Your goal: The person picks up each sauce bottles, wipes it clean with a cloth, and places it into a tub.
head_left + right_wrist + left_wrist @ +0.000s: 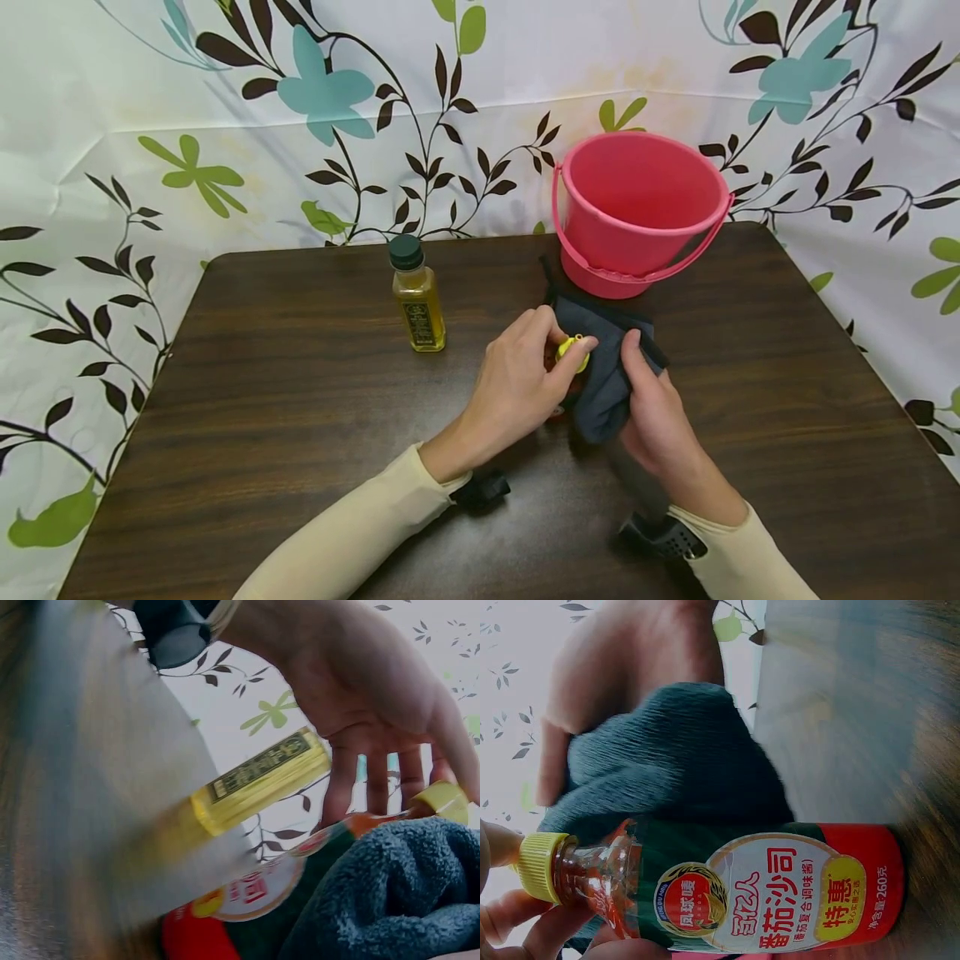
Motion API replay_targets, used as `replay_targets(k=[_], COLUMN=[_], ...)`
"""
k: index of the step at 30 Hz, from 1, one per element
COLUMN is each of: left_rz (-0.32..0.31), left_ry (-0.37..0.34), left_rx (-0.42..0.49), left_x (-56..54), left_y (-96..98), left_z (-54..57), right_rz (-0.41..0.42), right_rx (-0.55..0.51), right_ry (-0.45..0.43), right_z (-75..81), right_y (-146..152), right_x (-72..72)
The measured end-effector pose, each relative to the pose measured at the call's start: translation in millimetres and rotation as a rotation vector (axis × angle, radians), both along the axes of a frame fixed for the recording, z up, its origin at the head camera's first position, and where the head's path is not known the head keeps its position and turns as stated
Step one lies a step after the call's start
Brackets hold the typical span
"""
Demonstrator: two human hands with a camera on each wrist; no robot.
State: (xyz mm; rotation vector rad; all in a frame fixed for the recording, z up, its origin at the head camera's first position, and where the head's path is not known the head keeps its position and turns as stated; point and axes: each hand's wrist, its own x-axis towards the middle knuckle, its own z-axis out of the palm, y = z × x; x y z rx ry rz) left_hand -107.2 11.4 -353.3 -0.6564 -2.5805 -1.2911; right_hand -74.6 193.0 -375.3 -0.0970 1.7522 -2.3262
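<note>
Table [315,417]: dark top; a bottle's base might skid on it if pushed from one side.
Pink bucket [611,237]: stands by the table's far edge, toward the right corner; an elbowing knuckle could shove it back over that edge.
Dark cloth [600,408]: bunched against the sauce bottle [727,892], just in front of the bucket; its loose end might snag there if pulled.
Right hand [660,421]: thumb and fingers clamped on the cloth; too hard a press could tip the bottle.
Left hand [521,367]: pinching the bottle's top end; a slack pinch could let it fall.
Sauce bottle: roughly upright, right of the table's middle; whether its base touches, I cannot tell. Gripped only up high, it may swing.
Oil bottle [420,308]: upright, left of middle, toward the far edge; a wide left-hand sweep could topple it.
Yellow cap [538,868]: between left fingers; twisting could loosen it.
</note>
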Motion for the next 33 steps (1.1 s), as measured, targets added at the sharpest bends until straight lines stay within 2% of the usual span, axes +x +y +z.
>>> replay_targets(k=[4,10,15,20,23,28,33], left_rz=[0.002,0.007,0.008,0.005,0.006,0.005,0.010], left_ry=[0.014,0.036,0.054,0.055,0.051,0.042,0.034], left_rx=[0.005,-0.002,-0.003,-0.004,-0.006,-0.009,-0.019], left_x=[0.1,-0.1,0.2,0.2,0.3,0.7,0.2], left_y=[0.2,0.4,0.6,0.7,0.8,1.1,1.0], left_z=[0.1,-1.6,-2.8,-2.8,-2.8,-1.7,-1.3], right_rz=[0.023,-0.014,-0.055,-0.067,-0.081,-0.099,-0.097], right_rx=[-0.086,-0.134,-0.102,-0.021,0.048,0.092,0.102], right_ry=[0.063,0.056,0.130,0.195,0.165,0.098,0.111], right_z=[5.8,18.7,28.7,33.7,31.7,22.7,18.5], right_y=[2,7,13,20,25,34,44], right_x=[-0.2,0.6,3.9,7.2,8.8,12.6,16.1])
